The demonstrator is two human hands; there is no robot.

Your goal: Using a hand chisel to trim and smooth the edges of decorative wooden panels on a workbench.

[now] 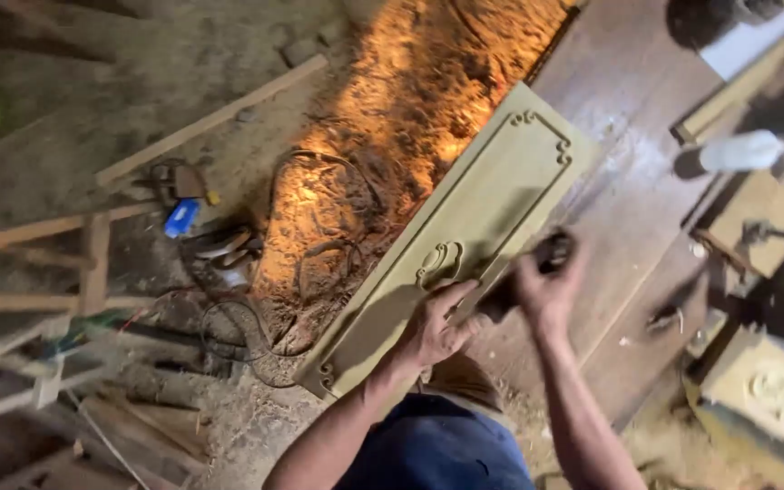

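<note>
Both hands (492, 304) on carved panel (465, 231)
</note>
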